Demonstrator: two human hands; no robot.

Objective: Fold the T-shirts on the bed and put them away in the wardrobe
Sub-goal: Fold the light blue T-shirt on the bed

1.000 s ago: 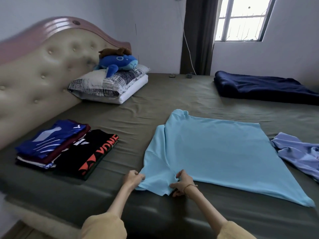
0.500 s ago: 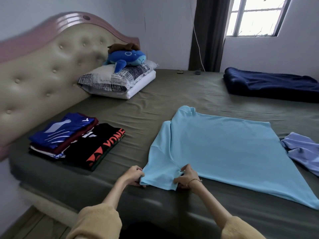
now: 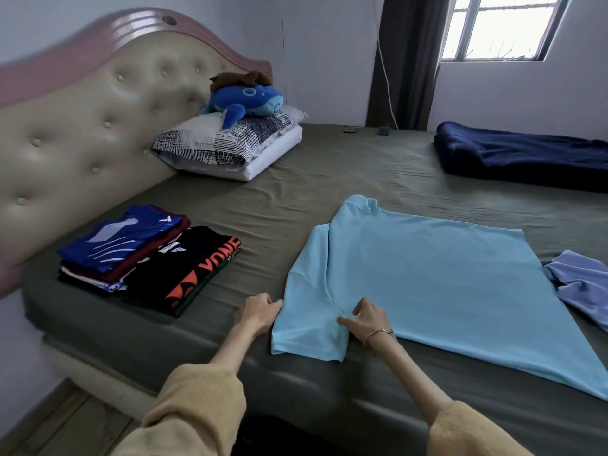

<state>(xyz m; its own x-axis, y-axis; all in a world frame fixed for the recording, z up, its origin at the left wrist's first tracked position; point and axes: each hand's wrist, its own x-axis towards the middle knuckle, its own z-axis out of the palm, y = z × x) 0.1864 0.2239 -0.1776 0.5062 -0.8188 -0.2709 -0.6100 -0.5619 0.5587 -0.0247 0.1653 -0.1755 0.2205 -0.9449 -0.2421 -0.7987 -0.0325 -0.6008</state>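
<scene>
At the near edge of the bed, both hands work the near sleeve of the light blue T-shirt, which lies flat and face down on the sheet. The left hand pinches the sleeve's outer edge with curled fingers; the right hand pinches the cloth at the armpit seam. This looks like the sleeve fold (the first tuck), so the next move calls for carrying that sleeve over onto the shirt's back. Left, two folded stacks wait. Right, a lilac shirt lies crumpled. Farther off lie pillows and a navy blanket.
</scene>
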